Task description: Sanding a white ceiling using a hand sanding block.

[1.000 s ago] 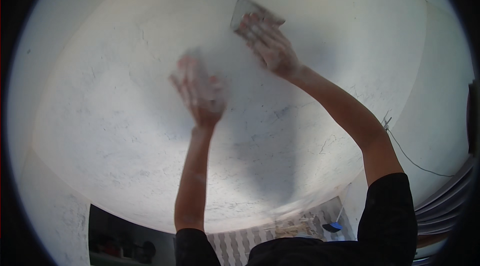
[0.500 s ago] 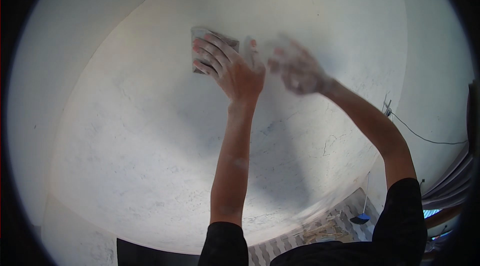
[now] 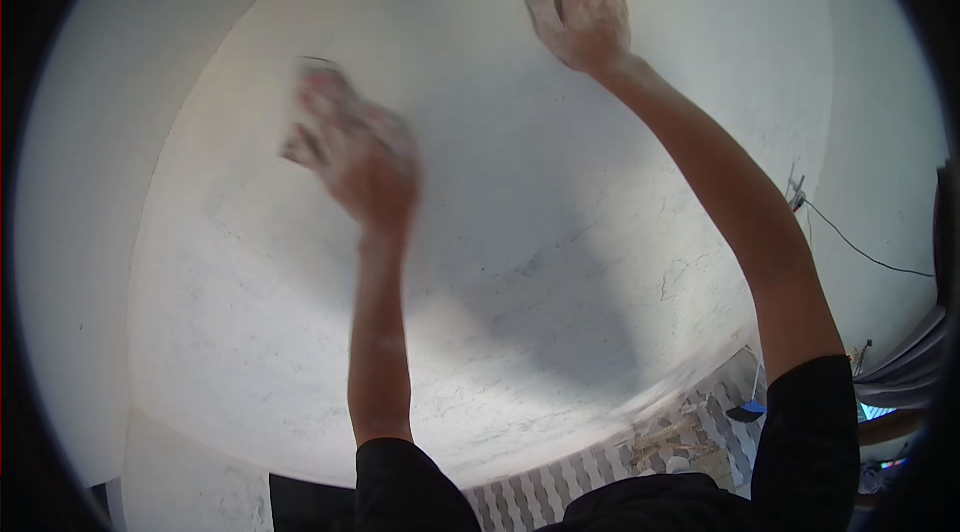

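A person faces a broad white plastered wall (image 3: pixel 560 262) that fills nearly the whole view, its surface mottled with faint grey marks and fine cracks; both bare arms reach up to it from black short sleeves at the lower edge; the left hand (image 3: pixel 350 147) is blurred with motion, its fingers curled over a small flat pad, most likely a sanding block (image 3: pixel 318 82), which it presses against the wall at the upper left of centre; only the pad's top edge shows above the fingers, and its exact kind cannot be told; the right hand (image 3: pixel 580 7) is raised high near the top of the view, open with fingers spread and palm laid flat on the wall, holding nothing, its skin dusted pale; a thin dark cable (image 3: pixel 860 252) runs along the wall at the right; below the wall's lower edge, a patterned tiled floor (image 3: pixel 600 477) with scattered debris shows at the lower right.
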### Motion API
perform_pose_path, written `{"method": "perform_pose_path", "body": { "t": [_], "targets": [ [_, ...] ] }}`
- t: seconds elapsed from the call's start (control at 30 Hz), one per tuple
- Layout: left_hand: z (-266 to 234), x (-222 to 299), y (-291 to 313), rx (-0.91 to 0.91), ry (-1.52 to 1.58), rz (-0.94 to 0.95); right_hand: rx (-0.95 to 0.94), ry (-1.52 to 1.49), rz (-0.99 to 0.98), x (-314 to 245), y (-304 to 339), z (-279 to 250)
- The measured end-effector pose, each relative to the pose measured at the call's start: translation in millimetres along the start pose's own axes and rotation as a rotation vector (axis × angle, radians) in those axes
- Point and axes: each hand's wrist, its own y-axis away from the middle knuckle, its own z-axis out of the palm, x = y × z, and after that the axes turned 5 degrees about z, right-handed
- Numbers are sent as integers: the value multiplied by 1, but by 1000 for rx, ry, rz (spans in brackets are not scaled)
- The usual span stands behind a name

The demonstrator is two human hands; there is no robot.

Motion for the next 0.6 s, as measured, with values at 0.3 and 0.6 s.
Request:
{"method": "perform_pose_path", "body": {
  "t": [0.3,0.6],
  "targets": [
    [6,-42,-36,-27,-164,123,24,-10,-25,-6,2,5],
    [-6,-9,21,-274,-79,226,155,-178,-107,6,16,10]
  ]
}}
